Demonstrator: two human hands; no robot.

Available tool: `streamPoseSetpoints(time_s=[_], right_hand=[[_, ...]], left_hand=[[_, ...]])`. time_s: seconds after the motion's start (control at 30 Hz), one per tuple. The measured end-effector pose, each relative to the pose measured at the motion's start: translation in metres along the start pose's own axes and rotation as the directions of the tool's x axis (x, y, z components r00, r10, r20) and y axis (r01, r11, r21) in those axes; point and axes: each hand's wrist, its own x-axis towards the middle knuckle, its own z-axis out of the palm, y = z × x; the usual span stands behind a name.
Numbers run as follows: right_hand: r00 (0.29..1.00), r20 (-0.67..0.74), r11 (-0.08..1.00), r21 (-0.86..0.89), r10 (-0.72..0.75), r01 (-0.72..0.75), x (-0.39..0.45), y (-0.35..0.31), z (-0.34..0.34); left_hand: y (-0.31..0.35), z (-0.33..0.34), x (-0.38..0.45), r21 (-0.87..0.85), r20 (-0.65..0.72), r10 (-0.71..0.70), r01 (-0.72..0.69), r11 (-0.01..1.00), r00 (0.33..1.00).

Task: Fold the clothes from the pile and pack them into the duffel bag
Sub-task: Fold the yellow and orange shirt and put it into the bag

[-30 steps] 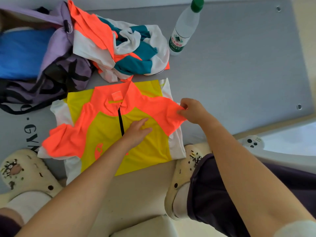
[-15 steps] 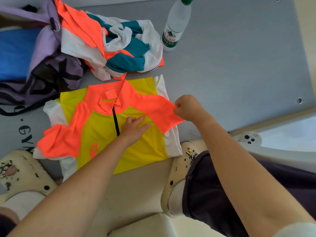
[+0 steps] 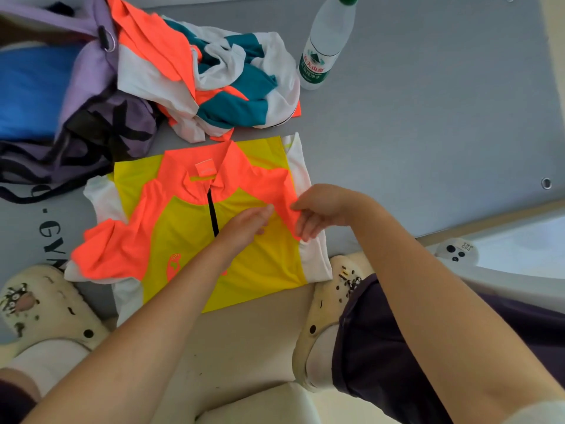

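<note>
There is only one view, from a camera worn on the person's head. It looks steeply down and a little forward, onto the grey mat [image 3: 428, 117] on the floor. It is near enough that both forearms enter from the bottom edge and fill much of the lower half. The wide-angle lens bends the edges, so the cream clogs [image 3: 46, 304] appear at both sides.

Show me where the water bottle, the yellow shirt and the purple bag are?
water bottle [image 3: 327, 41]: head view, clear body above the label.
yellow shirt [image 3: 260, 270]: head view, yellow front panel.
purple bag [image 3: 88, 71]: head view, lilac upper flap.
</note>
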Motion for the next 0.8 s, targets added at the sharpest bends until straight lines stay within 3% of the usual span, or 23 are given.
streamPoseSetpoints(time_s=[0.07,0.13,0.17,0.23,0.3,0.37,0.43,0.53,0.67,0.8], right_hand=[[0.988,0.133,0.979,0.200,-0.076,0.048,0.003,-0.011,0.009],[0.989,0.119,0.982,0.178,-0.083,0.061,0.005,-0.020,0.011],[0.996,0.053,0.994,0.085,-0.069,0.064,0.008,-0.023,0.010],[0.989,-0.132,0.980,-0.196,-0.063,0.036,0.014,-0.025,0.006],[0.943,-0.293,0.890,-0.455,-0.155,0.005,0.021,-0.019,0.001],[0.889,-0.363,0.831,-0.555,-0.281,0.036,0.027,-0.008,-0.001],[0.850,-0.396,0.826,-0.558,-0.349,0.079,0.031,0.004,0.002],[0.811,-0.477,0.871,-0.484,-0.339,0.080,0.039,0.017,0.006],[0.818,-0.504,0.879,-0.477,-0.276,0.003,0.048,0.026,0.004],[0.772,-0.529,0.907,-0.395,-0.352,0.143,0.040,0.030,-0.006]], left_hand=[[0.002,-0.003,-0.007,-0.277,0.102,-0.054,0.081,0.957,0.993],[-0.005,-0.006,-0.005,-0.414,0.134,-0.100,0.147,0.898,0.986],[-0.009,-0.009,-0.003,-0.435,0.116,-0.128,0.167,0.885,0.985],[-0.016,-0.011,0.001,-0.437,0.059,-0.186,0.193,0.879,0.981],[-0.023,-0.011,0.007,-0.420,0.033,-0.225,0.218,0.881,0.974],[-0.025,-0.011,0.012,-0.410,0.030,-0.245,0.236,0.881,0.969],[-0.026,-0.011,0.016,-0.406,0.028,-0.243,0.233,0.883,0.970],[-0.023,-0.010,0.020,-0.381,0.002,-0.234,0.218,0.899,0.972],[-0.015,-0.011,0.027,-0.319,-0.062,-0.188,0.159,0.934,0.980],[0.002,-0.020,0.030,-0.256,-0.131,-0.105,0.069,0.964,0.986]])
